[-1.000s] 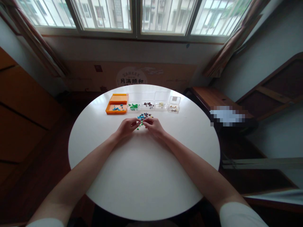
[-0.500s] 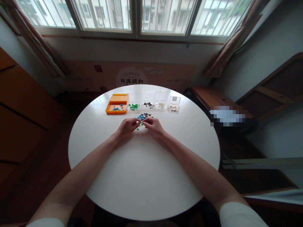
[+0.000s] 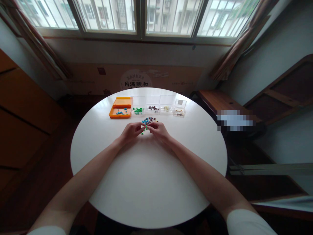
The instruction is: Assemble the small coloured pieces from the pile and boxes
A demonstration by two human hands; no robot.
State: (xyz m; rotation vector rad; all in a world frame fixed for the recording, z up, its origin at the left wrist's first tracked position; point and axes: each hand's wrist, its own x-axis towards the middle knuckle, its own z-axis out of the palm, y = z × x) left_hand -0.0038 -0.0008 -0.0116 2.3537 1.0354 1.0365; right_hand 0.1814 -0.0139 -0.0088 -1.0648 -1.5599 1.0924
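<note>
My left hand (image 3: 132, 131) and my right hand (image 3: 158, 131) meet over the round white table, fingertips almost touching. Between them they pinch a small green building brick (image 3: 146, 126), partly covered by the fingers. Loose green bricks (image 3: 142, 133) lie on the tabletop just below the fingertips. Right beyond my hands is a mixed pile of tiny blue, dark brown and yellow bricks (image 3: 149, 120). Exact brick shapes are too small to make out.
Behind the pile stands an orange box (image 3: 119, 115) with blue bricks. Clear lidded boxes to its right hold green bricks (image 3: 138, 110), dark brown bricks (image 3: 153, 108) and cream bricks (image 3: 166, 108). A smaller clear box (image 3: 179, 112) ends the row. The white table (image 3: 149, 182) has a wooden bench (image 3: 220, 101) at its right.
</note>
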